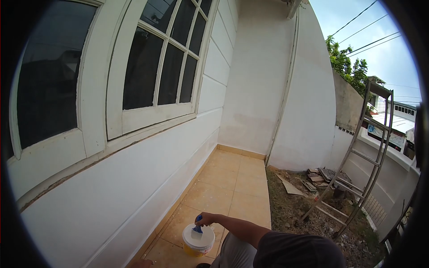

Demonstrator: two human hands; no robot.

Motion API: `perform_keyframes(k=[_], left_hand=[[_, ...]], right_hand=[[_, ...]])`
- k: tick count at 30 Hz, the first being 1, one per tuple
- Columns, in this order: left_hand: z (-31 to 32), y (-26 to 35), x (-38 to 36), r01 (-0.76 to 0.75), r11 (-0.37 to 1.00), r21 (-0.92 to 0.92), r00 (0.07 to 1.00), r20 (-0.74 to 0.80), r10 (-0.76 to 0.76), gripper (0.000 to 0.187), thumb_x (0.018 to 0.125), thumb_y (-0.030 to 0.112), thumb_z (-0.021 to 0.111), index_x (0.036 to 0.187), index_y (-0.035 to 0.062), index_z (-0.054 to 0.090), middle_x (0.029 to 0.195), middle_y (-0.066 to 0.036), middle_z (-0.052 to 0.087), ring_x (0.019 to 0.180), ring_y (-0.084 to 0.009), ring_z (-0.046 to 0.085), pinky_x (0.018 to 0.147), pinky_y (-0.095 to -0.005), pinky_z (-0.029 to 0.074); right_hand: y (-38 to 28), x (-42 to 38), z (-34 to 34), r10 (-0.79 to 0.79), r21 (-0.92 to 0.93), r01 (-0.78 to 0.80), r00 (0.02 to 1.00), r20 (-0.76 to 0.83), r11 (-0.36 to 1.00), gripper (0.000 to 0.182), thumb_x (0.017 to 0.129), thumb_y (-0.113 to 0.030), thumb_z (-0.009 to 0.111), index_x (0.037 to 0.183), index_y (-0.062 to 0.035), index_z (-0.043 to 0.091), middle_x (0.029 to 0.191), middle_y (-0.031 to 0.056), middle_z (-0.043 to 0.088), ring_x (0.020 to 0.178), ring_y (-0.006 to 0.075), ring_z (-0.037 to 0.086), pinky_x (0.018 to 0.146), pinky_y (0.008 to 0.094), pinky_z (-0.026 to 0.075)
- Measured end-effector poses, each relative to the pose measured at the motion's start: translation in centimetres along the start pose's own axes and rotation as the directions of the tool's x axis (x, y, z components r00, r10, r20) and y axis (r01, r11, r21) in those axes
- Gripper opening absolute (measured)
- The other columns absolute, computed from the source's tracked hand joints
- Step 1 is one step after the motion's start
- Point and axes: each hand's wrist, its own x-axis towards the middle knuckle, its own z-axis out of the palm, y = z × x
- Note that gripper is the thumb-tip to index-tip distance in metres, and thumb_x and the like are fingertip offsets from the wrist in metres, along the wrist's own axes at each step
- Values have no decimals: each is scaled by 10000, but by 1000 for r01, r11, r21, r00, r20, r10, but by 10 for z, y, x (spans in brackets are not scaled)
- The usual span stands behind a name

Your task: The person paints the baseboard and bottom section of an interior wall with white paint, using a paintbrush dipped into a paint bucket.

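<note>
My right hand is closed around the handle of a blue scraper, which points down. Its blade is over the white top of a round bucket with a yellow lower part. Whether the blade touches the top is too small to tell. The bucket stands on the tiled floor beside the wall, in front of my bent leg. Part of my left hand shows at the bottom edge, near the foot of the wall, left of the bucket; its fingers are mostly cut off by the frame.
A white wall with framed windows runs along the left. Beige tiles reach the far wall. On the right, a metal ladder stands on soil, near stacked boards and a low white boundary wall.
</note>
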Motion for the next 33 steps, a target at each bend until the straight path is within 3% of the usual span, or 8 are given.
perform_keyframes(k=[17, 30, 33], left_hand=[[3, -3, -3, -3, 1000, -10, 999, -39, 2, 543, 799, 356, 731, 1195, 13, 589, 1192, -241, 607, 1124, -396, 567, 945, -445, 454], [17, -18, 0, -85, 996, -28, 990, -118, 81, 593, 789, 339, 746, 1243, 13, 548, 1189, -234, 611, 1126, -396, 567, 942, -439, 457], [8, -8, -4, -24, 999, -31, 997, -76, 22, 587, 791, 338, 745, 1240, 13, 552, 1198, -235, 607, 1131, -395, 564, 949, -436, 453]], right_hand=[[8, 9, 2, -44, -7, 44, 999, -21, 999, 267, 848, -312, 676, 996, -93, 714, 761, 31, 673, 638, 114, 594, 544, 269, 483], [0, 4, 3, -47, -6, 47, 999, -23, 999, 233, 830, -298, 670, 955, -110, 726, 704, 35, 651, 555, 136, 575, 484, 283, 468], [-1, 3, 3, -29, 2, 29, 999, -16, 1000, 236, 825, -300, 674, 954, -110, 725, 707, 37, 653, 554, 137, 573, 485, 284, 468]])
